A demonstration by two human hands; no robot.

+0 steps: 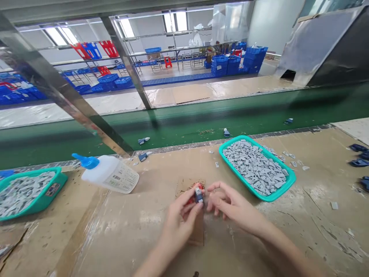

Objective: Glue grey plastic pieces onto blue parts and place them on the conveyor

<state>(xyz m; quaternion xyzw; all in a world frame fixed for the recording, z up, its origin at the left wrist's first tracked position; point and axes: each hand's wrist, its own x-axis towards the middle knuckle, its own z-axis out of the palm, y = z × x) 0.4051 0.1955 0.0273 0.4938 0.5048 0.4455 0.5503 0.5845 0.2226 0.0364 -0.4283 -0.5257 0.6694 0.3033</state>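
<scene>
Worn table [115,238] beside a green conveyor belt [259,109]: the left hand [180,219] has its grip closed on a small blue-and-red part [198,195], long axis roughly upright. The right hand [233,204], half open and empty, sits just beside it, near a teal tray [284,181] of grey pieces [253,167].

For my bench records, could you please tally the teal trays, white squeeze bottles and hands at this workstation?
Teal trays, the left tray and the right tray: 2
White squeeze bottles, the white squeeze bottle: 1
Hands, the left hand and the right hand: 2
Total: 5
</scene>
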